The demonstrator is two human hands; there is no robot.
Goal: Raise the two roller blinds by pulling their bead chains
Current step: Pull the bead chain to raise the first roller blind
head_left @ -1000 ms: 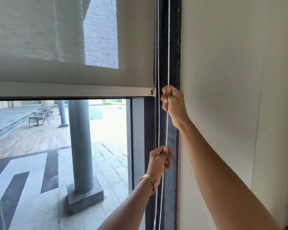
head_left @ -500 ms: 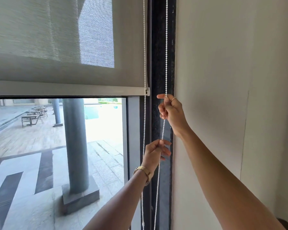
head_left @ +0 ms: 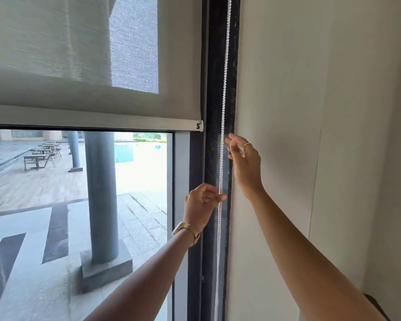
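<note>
A grey roller blind (head_left: 83, 66) covers the upper part of the window, and its pale bottom bar (head_left: 93, 121) hangs level at mid height. A white bead chain (head_left: 223, 93) runs down the dark window frame (head_left: 214, 66) at the blind's right edge, its strands close together and blurred. My left hand (head_left: 200, 205), with a gold watch on the wrist, pinches the chain between thumb and fingers. Just right of the chain and higher up is my right hand (head_left: 244, 163), wearing a ring, with its fingers spread and nothing in them.
A plain pale wall (head_left: 322, 112) fills the right side, close to my right arm. Through the glass below the blind I see a grey pillar (head_left: 102, 193), a paved terrace, tables with chairs (head_left: 41, 156) and a pool further off.
My right hand has let go of the chain and opened. The two chain strands have swung together. My left hand still holds the chain.
</note>
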